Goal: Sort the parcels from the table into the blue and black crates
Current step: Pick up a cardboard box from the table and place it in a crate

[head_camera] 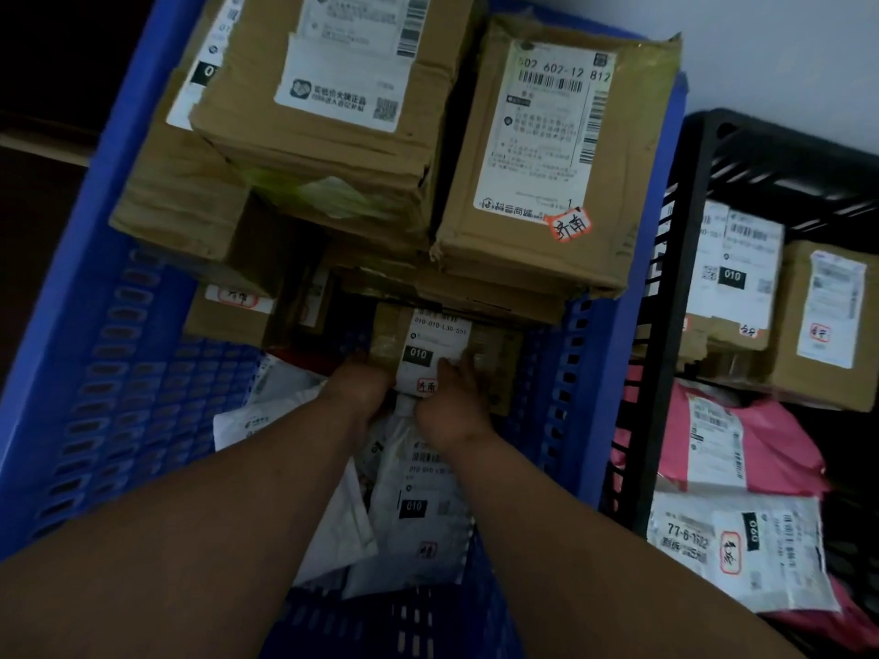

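Note:
Both my arms reach down into the blue crate (pixel 109 373). My left hand (pixel 359 390) and my right hand (pixel 456 401) grip the near edge of a small brown carton (pixel 428 340) with a white "010" label, low in the crate. Under my wrists lie white mailer bags (pixel 418 497). Two large cardboard boxes (pixel 328 126) (pixel 551 173) are stacked at the far end of the crate, above the small carton. The black crate (pixel 675 297) stands to the right.
In the black crate lie cardboard boxes (pixel 827 325), a pink mailer (pixel 742 449) and a white mailer (pixel 742 549). A pale wall runs behind both crates. To the left of the blue crate the floor is dark.

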{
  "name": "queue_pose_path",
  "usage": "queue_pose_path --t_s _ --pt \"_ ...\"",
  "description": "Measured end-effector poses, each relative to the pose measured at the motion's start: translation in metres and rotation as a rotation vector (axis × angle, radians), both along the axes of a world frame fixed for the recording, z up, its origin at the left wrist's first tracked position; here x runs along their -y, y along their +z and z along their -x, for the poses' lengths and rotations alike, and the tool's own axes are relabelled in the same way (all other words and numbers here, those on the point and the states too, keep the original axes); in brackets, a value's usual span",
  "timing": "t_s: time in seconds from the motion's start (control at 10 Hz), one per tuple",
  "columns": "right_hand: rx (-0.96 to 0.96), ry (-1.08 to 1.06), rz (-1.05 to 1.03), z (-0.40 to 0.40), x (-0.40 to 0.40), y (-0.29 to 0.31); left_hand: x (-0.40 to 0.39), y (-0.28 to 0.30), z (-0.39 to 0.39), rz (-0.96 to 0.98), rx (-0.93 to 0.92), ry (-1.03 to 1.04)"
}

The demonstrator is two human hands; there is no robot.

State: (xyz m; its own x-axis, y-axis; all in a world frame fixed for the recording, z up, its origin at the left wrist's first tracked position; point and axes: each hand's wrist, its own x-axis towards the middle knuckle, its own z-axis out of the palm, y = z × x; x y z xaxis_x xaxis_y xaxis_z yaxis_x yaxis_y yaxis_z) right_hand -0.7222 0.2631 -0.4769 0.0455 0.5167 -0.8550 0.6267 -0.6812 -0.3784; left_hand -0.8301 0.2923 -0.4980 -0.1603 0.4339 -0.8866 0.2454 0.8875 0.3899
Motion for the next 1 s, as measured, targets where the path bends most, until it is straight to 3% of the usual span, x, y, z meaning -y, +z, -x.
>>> queue_pose_path --t_s 0.1,0.2,0.3,0.6,1.0 --pt "-0.008 -0.024 -0.032 -0.005 0.001 0.009 -0.004 -0.002 -0.001 0.059 -0.114 -0.407" --pt "-0.033 -0.074 -0.053 -0.010 0.000 0.026 0.000 0.007 0.000 0.069 -0.131 -0.413" --pt "-0.080 -0.050 -0.037 -0.014 0.003 0.046 0.014 0.047 -0.005 -0.054 -0.098 -0.371" --pt "-0.189 -0.050 -0.079 -0.031 0.041 0.126 0.072 0.157 -0.015 -0.253 -0.003 -0.084" --pt "-0.042 -0.163 -0.296 -0.091 0.142 0.249 0.143 0.257 -0.067 -0.353 0.013 -0.225"
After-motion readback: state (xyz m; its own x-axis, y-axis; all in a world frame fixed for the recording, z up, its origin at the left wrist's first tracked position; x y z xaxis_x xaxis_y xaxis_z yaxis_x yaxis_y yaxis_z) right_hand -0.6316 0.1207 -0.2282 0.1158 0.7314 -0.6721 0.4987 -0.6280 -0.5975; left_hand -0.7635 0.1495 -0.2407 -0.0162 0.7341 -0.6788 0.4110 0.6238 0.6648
